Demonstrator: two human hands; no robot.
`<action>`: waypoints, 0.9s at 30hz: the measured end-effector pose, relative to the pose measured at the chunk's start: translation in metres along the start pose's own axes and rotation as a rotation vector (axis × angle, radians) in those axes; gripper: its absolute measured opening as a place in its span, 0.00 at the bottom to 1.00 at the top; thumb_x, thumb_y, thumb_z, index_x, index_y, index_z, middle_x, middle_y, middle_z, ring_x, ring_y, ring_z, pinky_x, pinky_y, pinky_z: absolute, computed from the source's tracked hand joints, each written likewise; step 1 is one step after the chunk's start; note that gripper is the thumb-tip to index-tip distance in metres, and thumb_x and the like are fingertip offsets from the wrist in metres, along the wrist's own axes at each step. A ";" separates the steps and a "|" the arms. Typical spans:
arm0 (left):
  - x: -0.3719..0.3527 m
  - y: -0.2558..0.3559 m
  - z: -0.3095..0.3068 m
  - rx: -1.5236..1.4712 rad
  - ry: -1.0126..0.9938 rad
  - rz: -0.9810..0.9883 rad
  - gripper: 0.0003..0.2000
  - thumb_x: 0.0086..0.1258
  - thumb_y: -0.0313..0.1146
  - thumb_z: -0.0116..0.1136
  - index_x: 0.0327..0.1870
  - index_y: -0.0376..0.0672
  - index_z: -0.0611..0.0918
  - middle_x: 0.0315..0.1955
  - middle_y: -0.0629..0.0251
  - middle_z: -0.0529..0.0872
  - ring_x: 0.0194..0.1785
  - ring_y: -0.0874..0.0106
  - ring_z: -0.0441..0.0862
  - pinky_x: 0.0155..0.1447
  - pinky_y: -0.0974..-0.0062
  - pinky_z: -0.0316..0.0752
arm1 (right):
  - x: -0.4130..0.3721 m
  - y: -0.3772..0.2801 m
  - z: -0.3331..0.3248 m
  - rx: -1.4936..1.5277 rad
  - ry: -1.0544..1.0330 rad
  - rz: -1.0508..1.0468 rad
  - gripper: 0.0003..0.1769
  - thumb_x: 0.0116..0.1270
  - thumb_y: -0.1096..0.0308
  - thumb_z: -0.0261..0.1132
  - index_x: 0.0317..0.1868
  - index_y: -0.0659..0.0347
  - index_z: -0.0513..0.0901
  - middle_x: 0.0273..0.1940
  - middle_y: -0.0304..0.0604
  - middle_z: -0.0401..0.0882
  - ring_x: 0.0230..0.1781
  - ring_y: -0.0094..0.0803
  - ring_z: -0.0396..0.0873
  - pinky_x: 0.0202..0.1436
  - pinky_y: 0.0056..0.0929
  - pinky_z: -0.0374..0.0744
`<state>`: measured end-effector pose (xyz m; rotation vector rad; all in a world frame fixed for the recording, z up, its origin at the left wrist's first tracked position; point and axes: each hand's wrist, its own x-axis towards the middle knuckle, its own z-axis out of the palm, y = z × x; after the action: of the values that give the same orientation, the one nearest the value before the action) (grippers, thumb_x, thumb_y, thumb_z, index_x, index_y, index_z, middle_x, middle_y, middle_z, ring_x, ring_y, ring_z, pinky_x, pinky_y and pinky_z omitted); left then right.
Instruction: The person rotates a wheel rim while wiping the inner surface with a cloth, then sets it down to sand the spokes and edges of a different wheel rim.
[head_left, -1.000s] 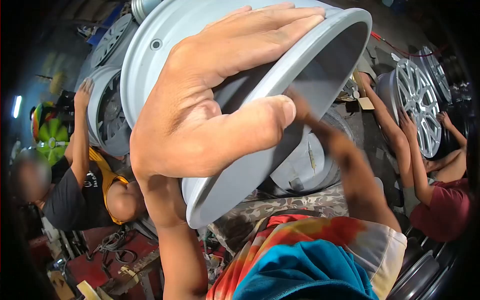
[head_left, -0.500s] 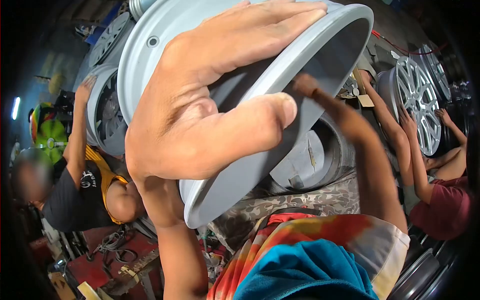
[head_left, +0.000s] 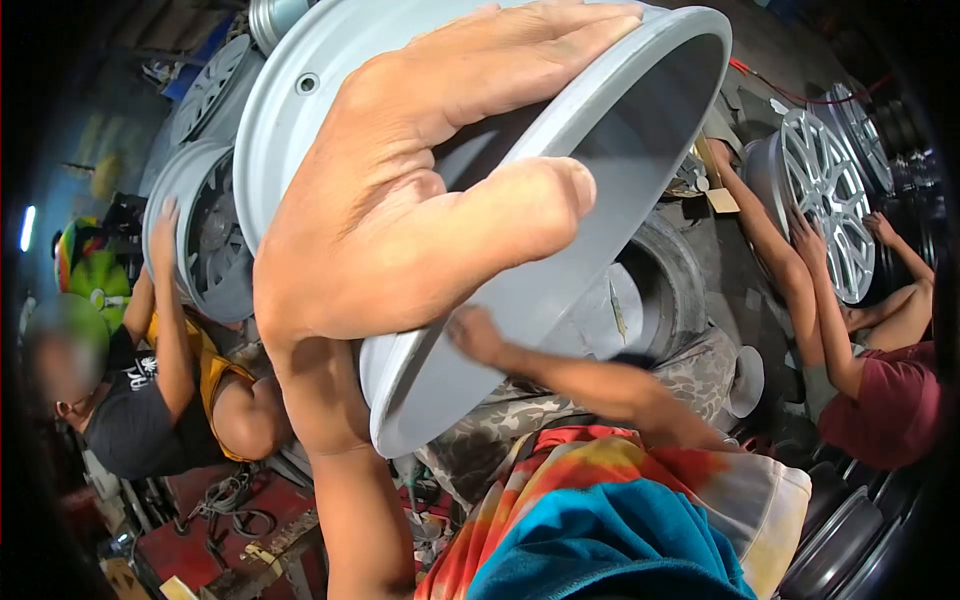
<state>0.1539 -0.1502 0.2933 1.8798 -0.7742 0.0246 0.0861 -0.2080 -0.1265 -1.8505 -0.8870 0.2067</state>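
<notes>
A grey primed wheel rim (head_left: 650, 185) stands tilted close in front of me and fills the upper middle. My left hand (head_left: 410, 210) grips it over the lip. Its fingers stretch along the far side and the thumb crosses the opening. Low inside the same lip, my right hand (head_left: 478, 335) is curled against the inner wall and slightly blurred. Whatever lies under its fingers is hidden. Below the rim is a dark round tyre-like ring (head_left: 675, 285), with a grey disc inside it.
At left a person in a dark shirt (head_left: 140, 415) has a hand on another grey wheel (head_left: 185, 195). At right a person in a maroon shirt (head_left: 885, 410) handles a silver spoked wheel (head_left: 825, 205). A red metal surface (head_left: 200, 540) with coiled cable lies lower left.
My right hand has swept from the upper right of the rim's inside down to its lower left. My left hand keeps its grip. The left person's hand has shifted down on their wheel.
</notes>
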 end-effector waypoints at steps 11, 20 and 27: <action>0.001 -0.010 0.003 -0.233 0.132 -0.054 0.31 0.58 0.36 0.63 0.64 0.28 0.80 0.63 0.40 0.82 0.68 0.52 0.79 0.75 0.60 0.66 | 0.026 0.126 -0.154 0.160 0.070 0.226 0.16 0.81 0.67 0.56 0.55 0.72 0.84 0.43 0.42 0.89 0.39 0.29 0.82 0.51 0.31 0.83; 0.003 -0.010 0.010 -0.269 0.172 -0.089 0.34 0.55 0.42 0.59 0.63 0.29 0.82 0.64 0.39 0.81 0.69 0.49 0.78 0.77 0.58 0.63 | 0.128 0.185 -0.225 -0.989 -0.114 -0.446 0.19 0.69 0.66 0.60 0.58 0.60 0.83 0.55 0.47 0.81 0.61 0.43 0.76 0.66 0.42 0.76; 0.008 -0.009 0.014 -0.196 0.215 -0.097 0.37 0.54 0.46 0.58 0.64 0.27 0.81 0.65 0.38 0.80 0.70 0.49 0.76 0.77 0.59 0.62 | 0.125 0.222 -0.190 -1.005 -0.327 -0.268 0.15 0.67 0.66 0.60 0.50 0.59 0.86 0.56 0.44 0.80 0.62 0.42 0.76 0.69 0.41 0.75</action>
<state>0.1606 -0.1635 0.2823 1.6942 -0.5186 0.0850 0.3790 -0.3086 -0.1978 -2.6081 -1.6529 -0.1509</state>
